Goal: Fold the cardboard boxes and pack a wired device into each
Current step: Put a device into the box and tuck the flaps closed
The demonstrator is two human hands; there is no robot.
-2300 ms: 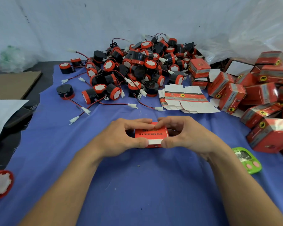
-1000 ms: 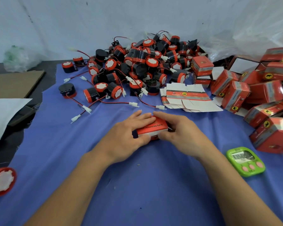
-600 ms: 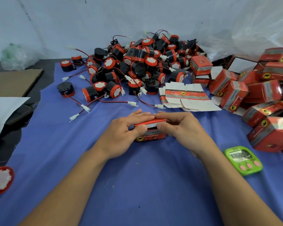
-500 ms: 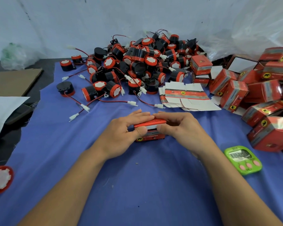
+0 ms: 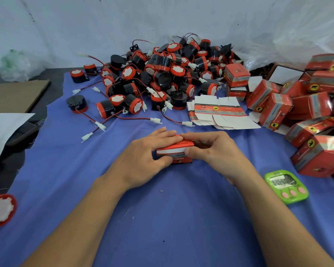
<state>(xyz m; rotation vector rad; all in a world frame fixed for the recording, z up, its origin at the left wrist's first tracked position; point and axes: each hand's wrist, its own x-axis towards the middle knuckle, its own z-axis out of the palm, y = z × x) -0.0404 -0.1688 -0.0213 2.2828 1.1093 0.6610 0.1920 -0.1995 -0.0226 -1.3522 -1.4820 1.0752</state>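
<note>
Fingers (image 5: 163, 139) of the left hand (image 5: 143, 159) and right hand (image 5: 215, 151) pinch the small red cardboard box (image 5: 180, 160); push its flap (image 5: 182, 144), maybe half shut, down evenly.

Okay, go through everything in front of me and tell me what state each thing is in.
box, top flap ajar, gripped by both hands
left hand, grips the box, fingers across its top
right hand, grips the box, fingers curled
flat blanks, unfolded, stacked
folded boxes, assembled, heaped at right
wired devices, loose, piled
timer, face up, digits unreadable
</note>
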